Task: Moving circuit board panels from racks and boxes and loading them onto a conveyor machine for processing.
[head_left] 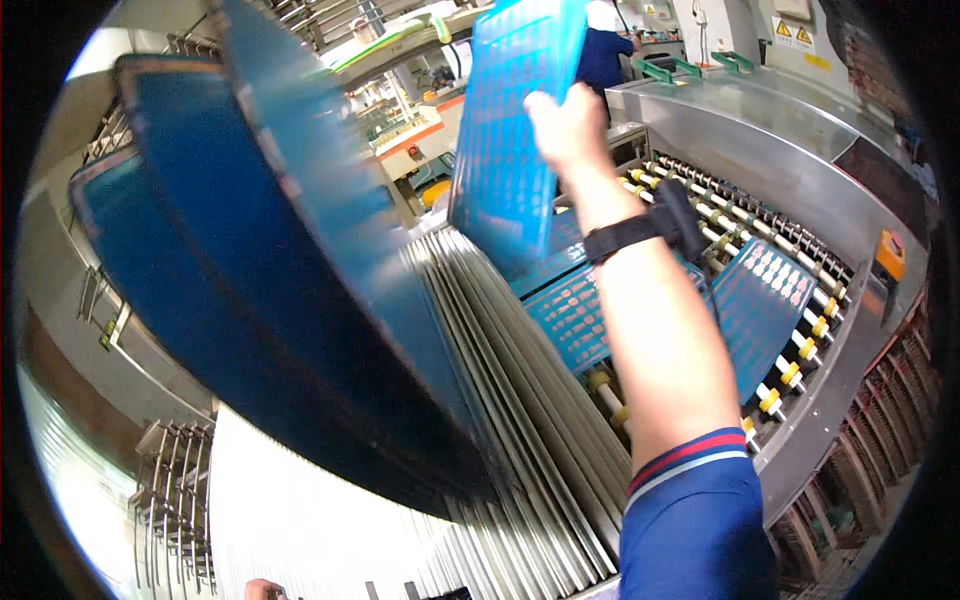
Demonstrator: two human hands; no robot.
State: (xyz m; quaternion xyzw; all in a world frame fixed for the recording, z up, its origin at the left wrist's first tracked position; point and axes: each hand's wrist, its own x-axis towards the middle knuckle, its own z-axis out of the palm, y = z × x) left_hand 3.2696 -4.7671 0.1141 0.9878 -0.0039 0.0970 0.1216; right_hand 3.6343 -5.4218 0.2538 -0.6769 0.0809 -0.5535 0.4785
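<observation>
My right hand [572, 130], at the end of an outstretched arm, grips the edge of a blue circuit board panel [508, 120]. That panel is tilted upright above the far end of a slotted metal rack [545, 440]. Only a bit of my left hand [262, 590] shows at the lower edge, and its fingers are mostly cut off. Several large dark blue panels [230, 190] stand on edge in the rack at the left, the nearest one smeared by motion. More blue panels [765, 300] lie flat on the roller conveyor to the right, partly behind my forearm.
The roller conveyor [797, 376] has yellow-ringed rollers and a steel side frame [815, 460]. An orange box with a button [889, 255] sits on that frame. A covered steel machine [740, 105] stands beyond. Another person [603, 60] in dark blue is at the back.
</observation>
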